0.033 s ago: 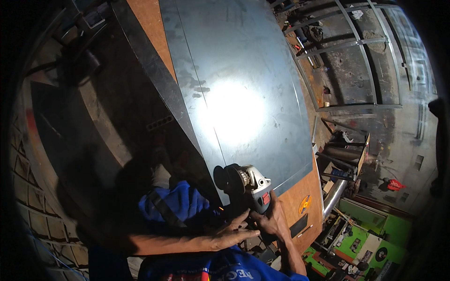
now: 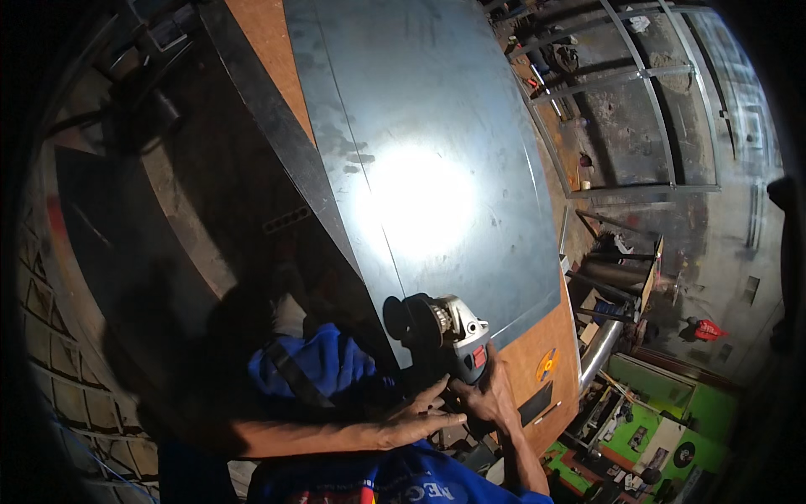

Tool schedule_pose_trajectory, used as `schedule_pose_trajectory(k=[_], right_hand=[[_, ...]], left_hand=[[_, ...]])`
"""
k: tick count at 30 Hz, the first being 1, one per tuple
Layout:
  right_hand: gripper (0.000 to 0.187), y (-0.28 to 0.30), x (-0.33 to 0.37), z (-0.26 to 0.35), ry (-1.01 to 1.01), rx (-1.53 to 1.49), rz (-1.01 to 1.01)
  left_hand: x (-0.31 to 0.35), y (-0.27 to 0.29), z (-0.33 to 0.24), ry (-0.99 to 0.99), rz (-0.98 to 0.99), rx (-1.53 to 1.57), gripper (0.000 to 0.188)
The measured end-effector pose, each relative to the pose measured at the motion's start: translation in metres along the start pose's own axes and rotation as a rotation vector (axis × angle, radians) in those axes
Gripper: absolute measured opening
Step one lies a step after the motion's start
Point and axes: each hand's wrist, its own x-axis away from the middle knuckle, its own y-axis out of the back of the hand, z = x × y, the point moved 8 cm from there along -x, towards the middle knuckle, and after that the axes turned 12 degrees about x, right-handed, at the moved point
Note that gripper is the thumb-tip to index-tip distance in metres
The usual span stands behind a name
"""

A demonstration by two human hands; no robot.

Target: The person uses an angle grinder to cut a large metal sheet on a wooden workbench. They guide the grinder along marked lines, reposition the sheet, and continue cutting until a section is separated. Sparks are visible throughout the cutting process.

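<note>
My right hand (image 2: pixel 489 393) is wrapped round the grey body of an angle grinder (image 2: pixel 464 340) with a silver head. The grinder's dark round guard or disc side (image 2: pixel 403 322) meets a large grey metal sheet (image 2: pixel 453 101) close to a thin straight line along it. How deep the disc sits I cannot tell. My left hand (image 2: pixel 417 417) reaches in from the left, fingers stretched and apart, just behind the grinder and beside my right hand. Any contact between it and the tool is lost in shadow. A bright patch of light washes out the sheet's middle.
Under the sheet lies a brown wooden board (image 2: pixel 525 357), with an orange disc (image 2: pixel 546 366) and a small dark plate (image 2: pixel 536 405) on it. A metal frame (image 2: pixel 645 76) stands at the far right. Tools and parts crowd a green surface (image 2: pixel 651 449) at the lower right.
A small orange spark near the disc is no longer seen. Both hands and the grinder stay almost in the same place.
</note>
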Motion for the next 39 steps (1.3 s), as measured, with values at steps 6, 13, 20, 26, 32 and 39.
schedule_pose_trajectory(k=[6, 13, 20, 26, 32, 39], right_hand=[[0.064, -0.003, 0.026, -0.027, 0.001, -0.064, -0.115], [0.065, -0.008, 0.047, -0.056, -0.019, -0.042, -0.102], [0.065, -0.011, 0.064, -0.066, 0.006, -0.051, -0.072], [0.067, -0.015, 0.068, -0.073, 0.005, -0.044, -0.040], [0.066, -0.020, 0.068, -0.082, -0.050, -0.039, -0.006], [0.067, -0.028, 0.084, -0.099, -0.119, -0.109, -0.004]], left_hand=[[-0.008, -0.011, 0.023, 0.069, 0.097, -0.031, 0.117], [-0.022, -0.022, 0.049, 0.166, 0.165, -0.026, 0.114], [-0.020, -0.039, 0.058, 0.183, 0.238, -0.074, 0.116], [-0.016, -0.045, 0.060, 0.275, 0.246, -0.069, 0.120], [-0.022, -0.039, 0.074, 0.299, 0.241, -0.072, 0.118], [-0.023, -0.041, 0.081, 0.227, 0.349, -0.176, 0.107]])
